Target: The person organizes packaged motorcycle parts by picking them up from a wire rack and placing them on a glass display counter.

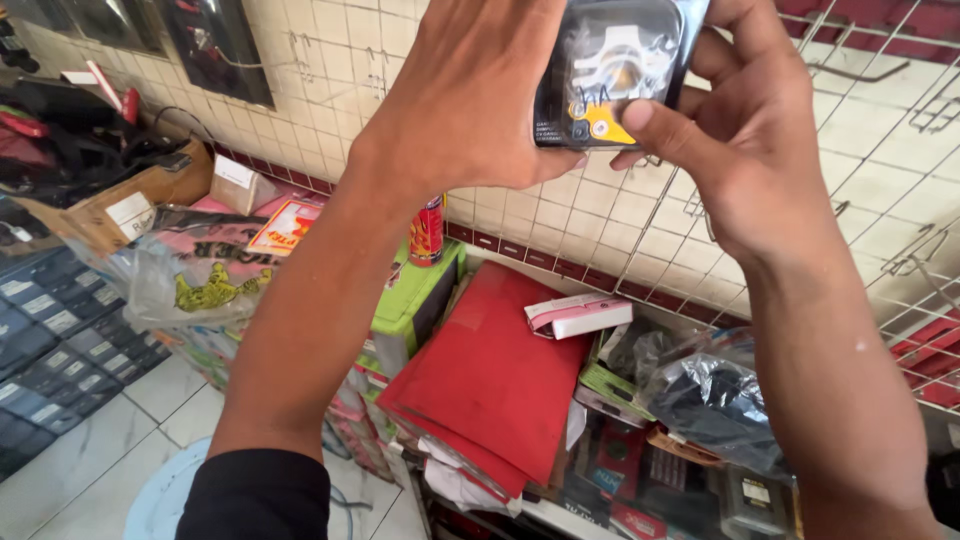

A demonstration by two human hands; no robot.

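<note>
The tiled wall [330, 90] carries a white wire display grid [900, 120] with bare hooks; one hook [838, 70] projects just right of the raised hands. Below, a cluttered shelf holds a large red flat folder [490, 385], a green box [415, 300], a clear bag with pink and yellow print [200, 275], a dark glossy bag [715, 395], a cardboard box [120, 205], a small white-and-pink box [578, 315] and a red spray can [427, 230].

Both hands hold one item high against the wall: a small blister pack [615, 70] with a black and yellow card and a clear bubble over a pale metal part. Its top edge runs out of frame, so any hang hole is not visible.

Left hand [470, 100]: closed over the pack's left side, fingers curled out of sight behind it, palm side away from the camera.

Right hand [745, 150]: partly closed, thumb [665, 130] pressed on the lower right corner of the card, remaining fingers wrapped behind the right edge.

Judgement on handling: the pack appears light and stiff at the card, flexible at the bubble. Grip on the card edges, as now, keeps the bubble from denting. Keep the pack square to the grid and level; a tilt would likely make it catch on a wire. Support it with one hand until it is seated.
</note>
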